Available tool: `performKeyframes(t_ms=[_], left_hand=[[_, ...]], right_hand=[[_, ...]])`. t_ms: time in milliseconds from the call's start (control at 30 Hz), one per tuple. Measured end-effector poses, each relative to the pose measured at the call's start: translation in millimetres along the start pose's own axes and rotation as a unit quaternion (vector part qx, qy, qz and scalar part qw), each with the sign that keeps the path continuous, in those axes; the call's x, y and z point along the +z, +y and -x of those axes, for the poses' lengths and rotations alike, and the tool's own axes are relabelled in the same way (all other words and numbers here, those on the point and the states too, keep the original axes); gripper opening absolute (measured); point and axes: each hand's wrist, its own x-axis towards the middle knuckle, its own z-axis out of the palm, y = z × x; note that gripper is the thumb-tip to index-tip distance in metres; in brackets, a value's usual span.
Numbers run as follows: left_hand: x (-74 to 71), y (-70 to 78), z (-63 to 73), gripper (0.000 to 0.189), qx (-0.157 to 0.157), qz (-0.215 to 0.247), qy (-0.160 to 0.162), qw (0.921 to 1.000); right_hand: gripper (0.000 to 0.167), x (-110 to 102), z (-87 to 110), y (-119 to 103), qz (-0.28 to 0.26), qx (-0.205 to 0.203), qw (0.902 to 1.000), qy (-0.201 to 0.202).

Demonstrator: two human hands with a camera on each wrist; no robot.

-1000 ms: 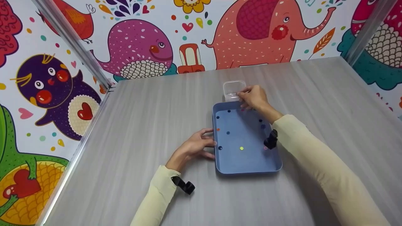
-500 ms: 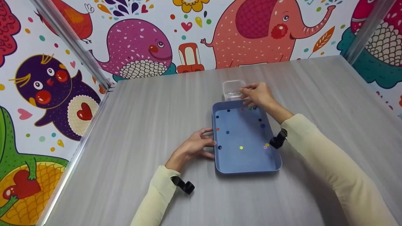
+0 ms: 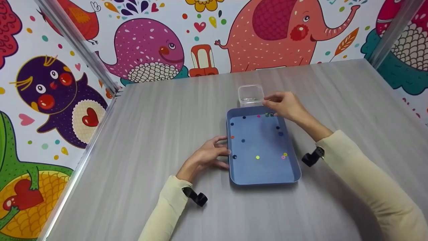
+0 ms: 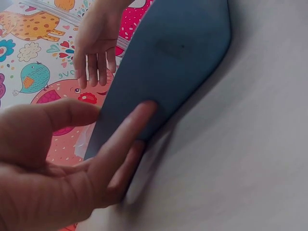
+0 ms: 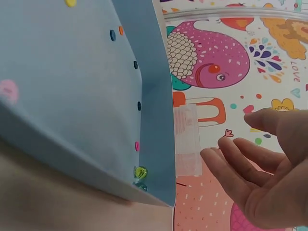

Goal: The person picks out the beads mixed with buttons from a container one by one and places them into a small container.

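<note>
A blue rectangular tray holds several small round buttons, among them a yellow one, a pink one and a black one. Against its far side stands a small clear plastic container with a few small bits at its bottom. My left hand rests its fingertips on the tray's left wall; the left wrist view shows these fingers loosely spread. Just right of the container, over the tray's far right corner, is my right hand. Its thumb and fingers stand apart in the right wrist view, with nothing visible between them.
The grey wood-grain table extends around the tray. Behind it is a wall printed with cartoon animals, and a metal frame post runs along the left. Black cameras are strapped at both wrists.
My right hand has moved from the container's opening to the right, and its fingers no longer overlap the opening. Green and yellow buttons formerly behind the right arm now show. The left hand stays put.
</note>
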Motion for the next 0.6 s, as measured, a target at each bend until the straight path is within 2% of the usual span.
performKeyframes(t_ms=[233, 433, 600], left_hand=[[-0.1, 0.9, -0.6, 0.068, -0.005, -0.001, 0.002, 1.0], [0.5, 2.1, 0.2, 0.069, -0.002, 0.008, -0.001, 1.0], [0.7, 1.9, 0.5, 0.069, -0.003, 0.005, 0.001, 1.0]], right_hand=[[0.043, 0.3, 19.7, 9.8, 0.044, -0.037, 0.9982, -0.016], [0.042, -3.6, 34.7, 18.0, 0.052, -0.036, 0.9976, -0.027], [0.041, -6.8, 45.0, 28.6, 0.052, -0.054, 0.9968, -0.027]])
